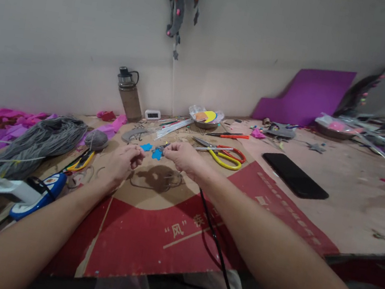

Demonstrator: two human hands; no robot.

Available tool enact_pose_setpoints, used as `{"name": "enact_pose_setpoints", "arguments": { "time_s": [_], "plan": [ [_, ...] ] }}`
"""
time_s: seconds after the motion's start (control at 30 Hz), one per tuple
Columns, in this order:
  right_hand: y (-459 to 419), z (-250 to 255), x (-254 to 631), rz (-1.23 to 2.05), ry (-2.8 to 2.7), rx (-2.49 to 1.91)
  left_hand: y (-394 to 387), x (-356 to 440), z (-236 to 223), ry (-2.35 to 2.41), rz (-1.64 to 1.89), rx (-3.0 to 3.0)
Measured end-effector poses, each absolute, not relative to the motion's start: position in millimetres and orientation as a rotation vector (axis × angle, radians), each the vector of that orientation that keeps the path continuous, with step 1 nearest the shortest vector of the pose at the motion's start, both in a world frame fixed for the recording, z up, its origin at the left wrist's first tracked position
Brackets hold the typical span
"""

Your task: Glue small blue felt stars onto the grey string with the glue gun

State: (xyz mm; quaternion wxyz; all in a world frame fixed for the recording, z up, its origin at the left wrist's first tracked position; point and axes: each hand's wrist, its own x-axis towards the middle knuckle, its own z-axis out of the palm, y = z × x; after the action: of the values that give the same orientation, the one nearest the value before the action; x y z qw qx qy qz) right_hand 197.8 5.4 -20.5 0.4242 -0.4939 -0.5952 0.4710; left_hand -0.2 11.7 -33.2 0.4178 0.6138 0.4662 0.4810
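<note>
Both my hands are raised a little above a red and brown cardboard sheet [164,237] on the table. My right hand [183,156] is closed in a pinch on a small grey piece with a blue felt flower [157,154] at its tip. My left hand [123,160] is closed too, fingers curled toward the right hand; what it pinches is too small to make out. A second blue felt flower [146,147] lies just beyond the hands. Their shadow falls on the cardboard below.
Yellow scissors [224,159] and orange scissors [236,153] lie right of my hands, a black phone [294,175] farther right. A grey yarn bundle [21,148], a glue gun [31,190], a water bottle [129,95], a bowl of felt bits [206,116] and purple foam [304,96] surround them.
</note>
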Motion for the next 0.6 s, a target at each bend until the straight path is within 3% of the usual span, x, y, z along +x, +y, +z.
{"name": "enact_pose_setpoints", "arguments": {
  "time_s": [0.27,0.47,0.6],
  "plan": [
    [5,-26,193,1.188,-1.534,-1.261,16,-5,-25,1.316,1.371,1.648],
    [4,-26,189,1.152,-1.572,-1.243,17,1,-26,1.357,1.308,1.630],
    [4,-24,191,1.106,-1.594,-1.238,19,-2,-33,1.026,1.268,1.459]
  ]
}}
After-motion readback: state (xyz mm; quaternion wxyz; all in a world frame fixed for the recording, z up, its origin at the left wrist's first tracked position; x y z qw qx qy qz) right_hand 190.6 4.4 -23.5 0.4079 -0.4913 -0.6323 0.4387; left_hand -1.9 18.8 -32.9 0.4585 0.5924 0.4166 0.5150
